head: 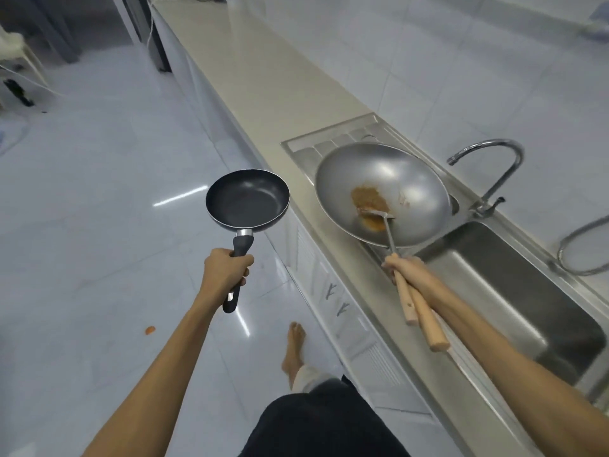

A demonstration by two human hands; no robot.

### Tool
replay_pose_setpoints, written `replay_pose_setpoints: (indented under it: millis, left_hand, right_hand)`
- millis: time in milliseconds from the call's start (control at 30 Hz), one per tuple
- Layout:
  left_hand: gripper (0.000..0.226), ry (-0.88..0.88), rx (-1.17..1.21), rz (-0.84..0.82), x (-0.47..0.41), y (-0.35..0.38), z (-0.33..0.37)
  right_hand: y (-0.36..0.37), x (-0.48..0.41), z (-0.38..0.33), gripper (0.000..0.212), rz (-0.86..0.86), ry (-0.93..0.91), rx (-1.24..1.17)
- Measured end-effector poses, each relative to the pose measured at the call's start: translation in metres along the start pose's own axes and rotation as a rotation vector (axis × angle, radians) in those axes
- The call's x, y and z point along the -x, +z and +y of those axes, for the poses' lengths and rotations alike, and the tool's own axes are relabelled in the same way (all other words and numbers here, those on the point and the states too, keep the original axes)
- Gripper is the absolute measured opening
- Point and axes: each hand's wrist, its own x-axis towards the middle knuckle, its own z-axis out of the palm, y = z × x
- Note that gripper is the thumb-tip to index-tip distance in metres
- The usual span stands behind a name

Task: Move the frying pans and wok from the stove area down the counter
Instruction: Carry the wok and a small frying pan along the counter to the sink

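A small black frying pan [245, 199] hangs in the air over the floor, left of the counter edge; my left hand [225, 270] grips its black handle. A large grey steel wok [384, 192] with a brown food stain is held above the sink's drainboard. A metal spatula [382, 217] rests inside it. My right hand [407, 270] clasps two wooden handles [421, 316] together, the wok's and the spatula's.
A long beige counter [263, 77] stretches away ahead. The steel sink basin [514, 291] lies right of my right arm, with a curved tap [494, 173] and a hose behind. White cabinet doors run below. My bare foot [295, 351] is on the glossy tiled floor.
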Motion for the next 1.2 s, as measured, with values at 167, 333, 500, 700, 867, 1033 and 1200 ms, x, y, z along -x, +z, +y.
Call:
replay_pose_setpoints:
  millis: [167,333,500,700,867,1033,1200]
  left_hand:
    - [0.013,-0.029,-0.016,-0.025,-0.085,0.005,0.032]
    - [0.012,-0.042,-0.047,-0.044,-0.167,0.008,0.077]
    - [0.013,-0.046,-0.044,-0.057,-0.22,0.012,0.107]
    - [0.013,-0.032,-0.096,-0.084,-0.276,0.008,0.124]
    - [0.014,0.0,-0.166,-0.12,-0.333,-0.007,0.133]
    - [0.017,0.023,-0.205,-0.195,-0.396,-0.031,0.143]
    - [0.017,0.063,-0.224,-0.276,-0.463,-0.063,0.154]
  right_hand:
    - [0.016,-0.083,-0.057,0.028,0.04,0.0,-0.041]
    - [0.028,-0.17,-0.115,0.036,0.058,0.041,-0.088]
    - [0.04,-0.231,-0.152,0.047,0.101,0.074,-0.1]
    - [0.064,-0.277,-0.179,0.041,0.138,0.108,-0.127]
    - [0.089,-0.305,-0.198,0.032,0.196,0.137,-0.147]
    - [0.114,-0.331,-0.217,0.032,0.302,0.197,-0.157]
    - [0.144,-0.348,-0.237,0.04,0.391,0.287,-0.173]
